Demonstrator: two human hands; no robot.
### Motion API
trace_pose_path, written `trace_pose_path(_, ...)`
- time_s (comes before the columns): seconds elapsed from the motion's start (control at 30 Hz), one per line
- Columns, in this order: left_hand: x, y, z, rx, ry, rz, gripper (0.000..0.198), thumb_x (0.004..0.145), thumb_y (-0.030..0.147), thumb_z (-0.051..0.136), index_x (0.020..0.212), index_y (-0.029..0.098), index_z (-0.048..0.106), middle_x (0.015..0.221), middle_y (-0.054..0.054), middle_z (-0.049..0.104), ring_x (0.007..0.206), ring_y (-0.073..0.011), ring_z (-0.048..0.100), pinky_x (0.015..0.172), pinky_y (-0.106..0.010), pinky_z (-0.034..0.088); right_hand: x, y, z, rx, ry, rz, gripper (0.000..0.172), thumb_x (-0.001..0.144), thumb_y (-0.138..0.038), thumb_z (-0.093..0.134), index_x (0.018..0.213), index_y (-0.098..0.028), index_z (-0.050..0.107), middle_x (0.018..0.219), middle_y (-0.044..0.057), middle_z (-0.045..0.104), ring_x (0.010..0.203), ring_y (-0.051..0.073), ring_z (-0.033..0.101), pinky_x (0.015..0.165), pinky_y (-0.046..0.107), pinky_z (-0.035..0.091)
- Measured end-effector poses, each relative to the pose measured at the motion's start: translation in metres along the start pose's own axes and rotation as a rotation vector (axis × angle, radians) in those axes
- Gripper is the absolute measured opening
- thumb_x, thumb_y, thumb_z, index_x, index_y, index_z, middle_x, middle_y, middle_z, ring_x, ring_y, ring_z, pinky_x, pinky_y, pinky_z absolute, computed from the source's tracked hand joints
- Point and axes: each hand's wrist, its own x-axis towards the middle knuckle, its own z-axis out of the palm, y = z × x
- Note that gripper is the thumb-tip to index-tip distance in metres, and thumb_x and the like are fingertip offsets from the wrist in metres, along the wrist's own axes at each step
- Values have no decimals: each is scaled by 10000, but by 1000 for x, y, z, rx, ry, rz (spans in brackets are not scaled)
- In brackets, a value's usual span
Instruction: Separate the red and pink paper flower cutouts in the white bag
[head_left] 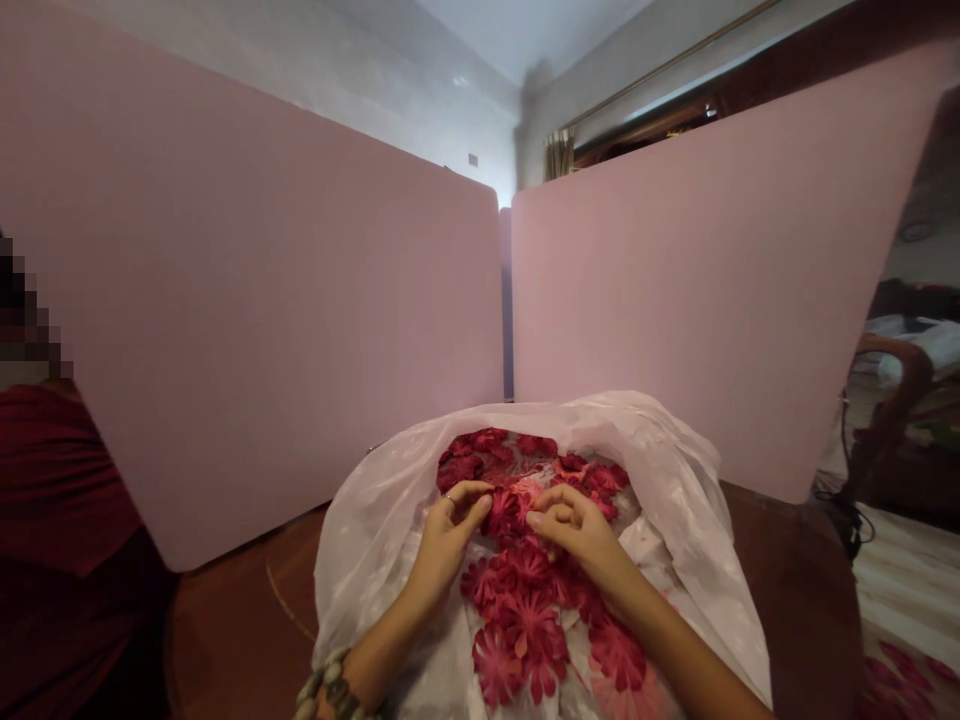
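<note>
Both of my hands are inside the mouth of a large white plastic bag (367, 530). Thumb and fingertips of my left hand (446, 535) pinch the left edge of a red artificial flower layer (505, 512) with rounded petals. My right hand (585, 535) is closed at the same piece's right side, its fingertips partly hidden. Beneath and in front of my hands lies a heap of loose red petal layers (525, 625). More red petal layers (487, 445) lie at the back of the bag, with paler pink ones (529, 485) behind my fingers.
The bag rests on a brown wooden table (232, 620). Two tall pink panels, one left (300, 300) and one right (690, 320), stand close behind it. A person in a red top (60, 490) is at the far left. A wooden chair (904, 360) is at the right.
</note>
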Motion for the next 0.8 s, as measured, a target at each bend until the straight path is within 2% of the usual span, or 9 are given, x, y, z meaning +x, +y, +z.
trace_pose_path(0.17,-6,4,7,-12,-156,4,256,691,387,696,818,165,678,718,-17,640,653,-149,558,601,-249,450,3,5,-1,-74,35,-103,338,618,-422,750,803,-171,618,637,-24,561,574,115,502,570,241,386)
trace_pose_path(0.27,-9,4,8,-24,-177,-5,265,688,397,696,828,174,660,722,-13,632,639,-141,557,569,-236,451,3,6,-1,-147,54,-162,251,664,-391,714,780,-177,650,660,-3,587,610,141,533,594,260,417)
trace_pose_path(0.37,-10,4,9,-33,-166,-19,273,671,396,711,813,171,648,700,-13,633,621,-140,564,553,-233,450,0,5,-2,-292,97,-237,201,718,-351,671,829,-183,679,643,-2,576,556,136,506,523,250,404)
trace_pose_path(0.47,-11,4,10,-47,-166,-49,267,639,387,738,766,163,667,695,-35,669,633,-159,597,582,-255,468,-4,5,-2,-535,87,-466,203,804,-279,594,954,-204,710,723,31,601,614,156,541,566,267,444)
trace_pose_path(0.53,-12,6,10,-61,-173,-91,269,629,378,745,770,158,685,715,-55,697,661,-177,621,611,-269,475,-6,8,-2,-720,66,-663,269,859,-231,529,1072,-231,694,751,47,593,669,169,557,624,284,468)
trace_pose_path(0.6,-13,8,10,-71,-170,-131,280,623,369,746,789,148,700,714,-59,707,664,-181,625,617,-270,467,-7,11,-1,-888,65,-798,327,894,-199,476,1167,-245,651,734,48,568,674,171,547,628,284,472)
trace_pose_path(0.8,-12,5,11,-166,-131,-233,281,565,324,782,761,136,710,601,-18,669,557,-130,567,558,-236,422,-8,14,-1,-1149,118,-936,339,920,-162,424,1195,-170,621,722,59,580,678,179,533,614,284,465)
